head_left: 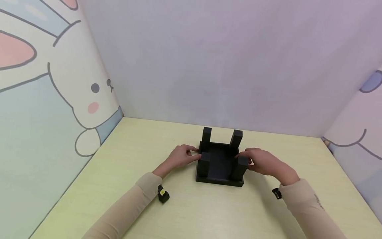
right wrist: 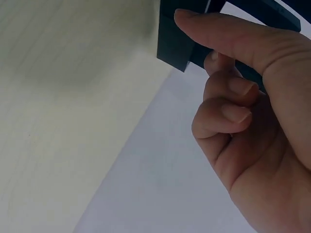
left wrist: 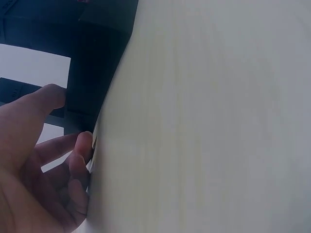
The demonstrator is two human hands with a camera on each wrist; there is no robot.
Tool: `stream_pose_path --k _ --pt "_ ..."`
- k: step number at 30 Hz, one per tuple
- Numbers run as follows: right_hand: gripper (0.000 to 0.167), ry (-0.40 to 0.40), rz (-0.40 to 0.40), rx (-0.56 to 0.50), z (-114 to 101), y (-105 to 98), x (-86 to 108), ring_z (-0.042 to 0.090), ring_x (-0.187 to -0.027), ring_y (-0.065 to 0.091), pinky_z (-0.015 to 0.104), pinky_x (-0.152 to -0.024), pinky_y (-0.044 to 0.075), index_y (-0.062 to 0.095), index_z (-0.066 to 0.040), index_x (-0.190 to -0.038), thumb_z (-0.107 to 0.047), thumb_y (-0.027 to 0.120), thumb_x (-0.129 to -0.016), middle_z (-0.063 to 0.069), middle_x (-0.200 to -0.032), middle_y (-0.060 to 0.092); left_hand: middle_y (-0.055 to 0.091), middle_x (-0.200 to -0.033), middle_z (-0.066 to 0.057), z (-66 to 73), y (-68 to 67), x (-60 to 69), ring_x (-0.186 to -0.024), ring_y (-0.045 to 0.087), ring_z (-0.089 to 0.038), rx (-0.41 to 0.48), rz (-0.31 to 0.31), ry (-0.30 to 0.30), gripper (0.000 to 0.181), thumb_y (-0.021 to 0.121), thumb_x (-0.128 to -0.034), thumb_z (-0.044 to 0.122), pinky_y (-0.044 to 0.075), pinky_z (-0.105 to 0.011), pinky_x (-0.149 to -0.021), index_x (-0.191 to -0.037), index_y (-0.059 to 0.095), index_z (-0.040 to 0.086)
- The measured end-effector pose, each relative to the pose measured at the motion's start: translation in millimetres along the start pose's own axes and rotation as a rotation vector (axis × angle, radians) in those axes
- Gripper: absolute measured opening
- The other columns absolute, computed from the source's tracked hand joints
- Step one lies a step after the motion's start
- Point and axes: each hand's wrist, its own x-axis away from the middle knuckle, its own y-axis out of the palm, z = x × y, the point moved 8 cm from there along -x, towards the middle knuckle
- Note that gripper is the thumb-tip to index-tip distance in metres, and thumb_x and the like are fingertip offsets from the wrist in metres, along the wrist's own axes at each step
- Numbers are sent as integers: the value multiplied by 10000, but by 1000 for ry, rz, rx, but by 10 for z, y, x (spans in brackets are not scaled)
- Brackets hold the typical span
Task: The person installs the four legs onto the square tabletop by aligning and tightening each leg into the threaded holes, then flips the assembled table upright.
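A black square stand (head_left: 221,162), shaped like a small upturned table, sits on the tabletop with its raised rim and several thick legs pointing up. On its left side, my left hand (head_left: 182,155) holds the edge between thumb and curled fingers. The left wrist view shows the thumb (left wrist: 52,97) against the black side (left wrist: 90,80) and the fingertips low beside the tabletop. Opposite, my right hand (head_left: 264,161) grips the right side by the near right leg (head_left: 240,167). In the right wrist view, the thumb (right wrist: 204,24) lies over a black leg; the other fingers are curled, partly hidden.
The pale yellow tabletop (head_left: 179,212) ends at a plain light wall (head_left: 221,66) behind the stand. Side panels with cartoon rabbit prints (head_left: 74,73) stand left and right. A small black device (head_left: 163,194) hangs at the left cuff, another (head_left: 277,193) at the right.
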Motion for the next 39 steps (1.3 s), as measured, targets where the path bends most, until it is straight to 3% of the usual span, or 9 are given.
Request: stream_pose_path --k 6,12,18,24,27,31,34,39 --pt "415 5 45 76 -7 42 -36 95 -785 617 271 -687 505 749 -192 -1128 31 815 -783 -85 -893 641 630 -708 45 23 -7 8 -620 504 -84 -10 4 -2 412 706 -918 456 396 -247 -613 -1217 753 177" --pt "321 4 66 181 -46 102 -90 189 -840 698 354 -701 552 761 -166 -1066 28 777 -811 -40 -942 670 632 -694 46 69 -11 28 -603 507 -82 -15 14 -6 409 714 -905 456 384 -245 -586 -1206 757 184" --pt "249 -38 112 244 -56 106 -107 139 -827 694 340 -683 554 771 -214 -959 -11 784 -816 -67 -969 697 667 -708 47 137 -7 57 -613 528 -68 -18 38 3 378 730 -898 392 398 -225 -594 -1181 774 146" --pt "310 -59 129 242 -34 152 -81 156 -902 720 351 -712 574 775 -215 -987 5 829 -776 -56 -1036 739 600 -632 48 232 -38 51 -594 499 -76 0 51 32 189 714 -878 243 363 -218 -575 -929 810 89" --pt "318 -52 139 204 -24 160 -50 166 -952 724 357 -756 588 778 -204 -1001 -16 858 -756 -39 -1062 748 528 -567 68 265 -59 31 -535 452 -75 -29 15 52 153 680 -874 198 316 -220 -529 -771 764 123" --pt "273 -74 182 38 -35 86 -49 25 -750 589 238 -647 497 719 -246 -897 -142 906 -728 -119 -834 654 469 -509 86 270 -160 -11 -484 403 -79 -43 -50 39 259 618 -881 125 296 -228 -494 -630 671 158" --pt "297 -138 224 -118 -65 -19 -68 -38 -655 397 185 -579 364 677 -290 -863 -180 911 -716 -137 -706 480 405 -491 74 277 -287 -46 -480 354 -98 -13 -83 9 341 599 -896 89 282 -244 -496 -561 580 155" --pt "296 -192 246 -288 -84 -170 -72 -47 -661 331 192 -576 333 699 -313 -891 -145 890 -739 -99 -701 394 360 -514 68 321 -429 -90 -521 282 -111 70 -147 -28 362 584 -916 89 253 -260 -525 -559 554 145"
